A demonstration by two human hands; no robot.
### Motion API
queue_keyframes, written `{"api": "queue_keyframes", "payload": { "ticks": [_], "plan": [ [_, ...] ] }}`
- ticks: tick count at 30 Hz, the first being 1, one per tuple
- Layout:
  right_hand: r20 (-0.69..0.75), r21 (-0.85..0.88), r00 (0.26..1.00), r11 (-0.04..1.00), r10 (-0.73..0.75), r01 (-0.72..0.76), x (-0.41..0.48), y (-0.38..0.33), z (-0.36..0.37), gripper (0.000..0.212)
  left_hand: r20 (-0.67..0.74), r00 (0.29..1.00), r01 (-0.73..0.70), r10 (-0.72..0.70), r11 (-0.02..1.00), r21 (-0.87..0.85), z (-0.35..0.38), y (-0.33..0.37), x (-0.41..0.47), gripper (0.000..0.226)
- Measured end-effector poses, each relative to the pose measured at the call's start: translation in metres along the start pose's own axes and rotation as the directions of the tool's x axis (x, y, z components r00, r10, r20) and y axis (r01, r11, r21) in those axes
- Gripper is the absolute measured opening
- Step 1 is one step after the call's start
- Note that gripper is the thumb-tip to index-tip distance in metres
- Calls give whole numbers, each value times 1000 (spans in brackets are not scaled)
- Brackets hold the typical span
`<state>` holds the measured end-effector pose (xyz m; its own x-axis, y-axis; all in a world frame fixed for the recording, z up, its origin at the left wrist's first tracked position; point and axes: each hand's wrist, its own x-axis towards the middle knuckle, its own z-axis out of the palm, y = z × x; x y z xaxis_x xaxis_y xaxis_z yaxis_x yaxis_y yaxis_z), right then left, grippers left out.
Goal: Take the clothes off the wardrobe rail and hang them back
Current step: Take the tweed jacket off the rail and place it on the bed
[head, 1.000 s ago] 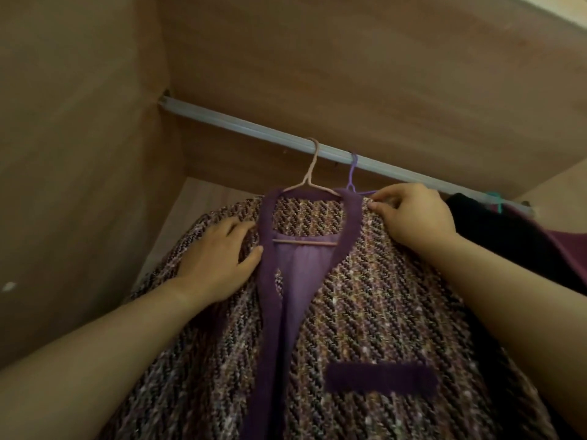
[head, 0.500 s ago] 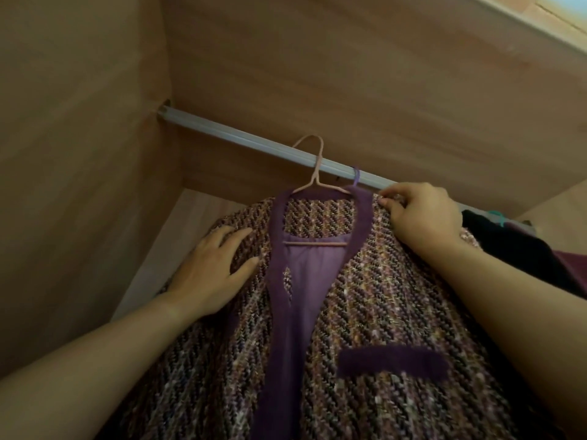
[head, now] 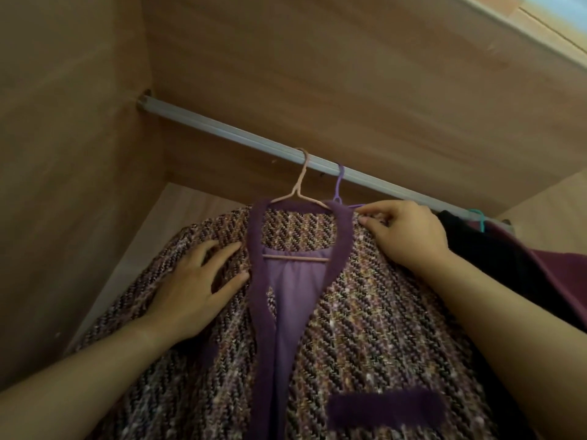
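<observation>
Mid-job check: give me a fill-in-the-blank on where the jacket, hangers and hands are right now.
1. The jacket hangs on the ___, hooked over the rail.
2. Just right of that hook, the ___ also hooks the rail.
3. The ___ lies flat on the jacket, fingers spread.
4. The ___ pinches the jacket beside its collar.
Missing: pink hanger; purple hanger; left hand; right hand.

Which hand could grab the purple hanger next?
Probably the right hand. Its fingers pinch the tweed jacket at the shoulder, right beside the purple hanger. The left hand lies flat on the jacket's other shoulder, beyond the pink hanger.
</observation>
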<state>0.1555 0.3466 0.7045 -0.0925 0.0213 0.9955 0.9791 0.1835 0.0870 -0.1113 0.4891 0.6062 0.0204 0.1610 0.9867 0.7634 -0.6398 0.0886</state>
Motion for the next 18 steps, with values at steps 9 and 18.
{"api": "queue_keyframes", "payload": {
  "ticks": [9, 18],
  "plan": [
    [25, 103, 998, 993, 49, -51, 11, -10, -2, 12, -12, 999, 44, -43, 996, 80, 2, 12, -5, 84],
    [-99, 112, 989, 989, 106, -95, 8, -9, -15, 12, -28, 999, 18, -16, 997, 77, -29, 23, 5, 75]
  ]
}}
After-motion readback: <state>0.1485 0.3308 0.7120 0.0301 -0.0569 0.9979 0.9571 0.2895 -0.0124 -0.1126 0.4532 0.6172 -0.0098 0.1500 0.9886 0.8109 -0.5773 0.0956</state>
